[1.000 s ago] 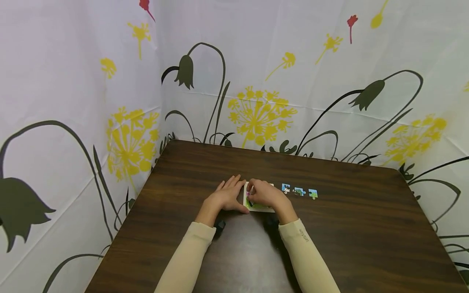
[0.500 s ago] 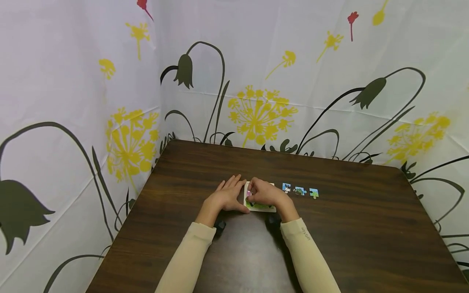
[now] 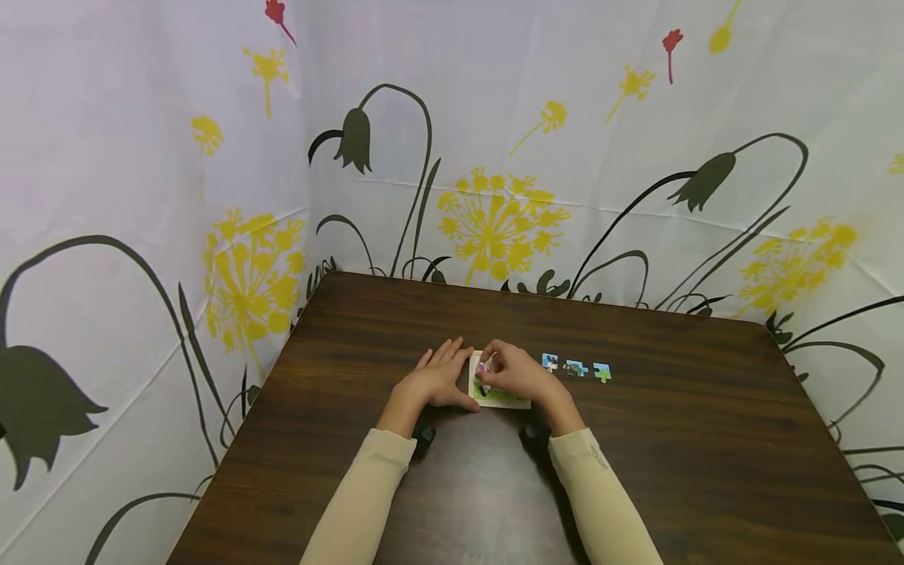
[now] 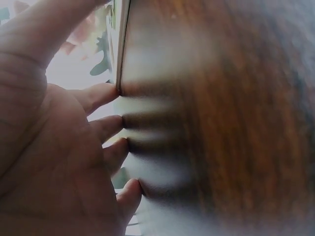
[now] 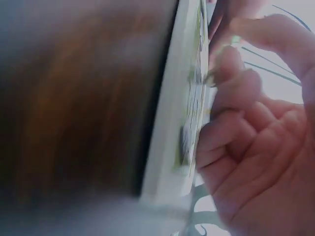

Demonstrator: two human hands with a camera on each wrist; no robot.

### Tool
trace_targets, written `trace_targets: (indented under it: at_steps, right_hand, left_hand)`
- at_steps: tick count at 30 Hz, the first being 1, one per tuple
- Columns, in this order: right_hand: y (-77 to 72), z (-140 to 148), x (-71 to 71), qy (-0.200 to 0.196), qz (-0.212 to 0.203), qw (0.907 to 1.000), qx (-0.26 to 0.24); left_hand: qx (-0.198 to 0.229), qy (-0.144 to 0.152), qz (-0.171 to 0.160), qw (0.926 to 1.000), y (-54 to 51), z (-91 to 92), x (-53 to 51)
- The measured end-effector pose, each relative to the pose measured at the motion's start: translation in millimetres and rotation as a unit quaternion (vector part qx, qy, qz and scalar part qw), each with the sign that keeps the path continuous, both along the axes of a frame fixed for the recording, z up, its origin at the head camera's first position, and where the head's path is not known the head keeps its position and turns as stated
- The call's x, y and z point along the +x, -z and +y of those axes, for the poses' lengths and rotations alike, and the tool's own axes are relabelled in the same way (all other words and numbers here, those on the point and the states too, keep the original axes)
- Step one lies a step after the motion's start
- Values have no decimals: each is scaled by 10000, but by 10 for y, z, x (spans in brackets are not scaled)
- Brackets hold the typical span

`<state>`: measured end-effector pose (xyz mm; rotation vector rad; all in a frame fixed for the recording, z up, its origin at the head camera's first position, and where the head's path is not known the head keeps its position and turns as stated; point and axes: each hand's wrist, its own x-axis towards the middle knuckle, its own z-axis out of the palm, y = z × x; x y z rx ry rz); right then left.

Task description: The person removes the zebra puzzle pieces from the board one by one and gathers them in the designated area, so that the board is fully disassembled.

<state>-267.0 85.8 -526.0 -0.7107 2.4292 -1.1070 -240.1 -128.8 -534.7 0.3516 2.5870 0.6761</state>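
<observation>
A small jigsaw puzzle board [image 3: 503,405] with a pale frame and a colourful picture lies flat on the table. My left hand [image 3: 436,383] rests at its left side, fingers spread, fingertips on the tabletop; in the left wrist view the index fingertip meets the edge of the frame [image 4: 119,54]. Over the board, my right hand [image 3: 521,375] has its fingers curled and pinches a small puzzle piece [image 5: 235,39] between thumb and finger, mostly hidden by them. Part of the picture is covered by this hand.
Three loose puzzle pieces lie in a row right of the board: one blue and white [image 3: 550,362], one blue and green [image 3: 576,368], one blue with green below [image 3: 602,372]. The dark wooden table [image 3: 671,439] meets a flower-printed curtain [image 3: 494,118] at the back and left.
My right hand has shifted slightly and tilted over the board, so a little more of the picture shows. My left hand stays put, and the three loose pieces lie as before.
</observation>
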Motion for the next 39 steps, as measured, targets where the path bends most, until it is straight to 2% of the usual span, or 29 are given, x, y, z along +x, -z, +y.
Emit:
trace_targets:
  at_steps: [4,7,13,16,20,28,34,39]
  right_hand:
    - [-57,109,59,335,88,9982,-490]
    - [-150,241,125,503,117,9970,-574]
    - [-265,625,247,693,291,9967,293]
    - [-251,797,267,726,292,9943,722]
    - [-185,935,253,706,256,9929,918]
    - [-109,951,251,746,370,9892,1207]
    - [-186,937,261,864,419,9886,1158]
    - [-229,812,267,719,477,9911,1018]
  left_hand:
    - [-113,5,27,9999,-39,14,10]
    - [-103,-4,75,9999,-53,19,23]
    - [-14,-29,103,9999,-40,3,35]
    - [-29,-72,124,9999,-27,-14,25]
    - [-16,-88,139,9999,-26,-18,16]
    - [55,-53,75,9999,-52,16,40]
    - [0,-75,34,10000,-42,26,23]
    - [23,-66,8,10000,-26,18,19]
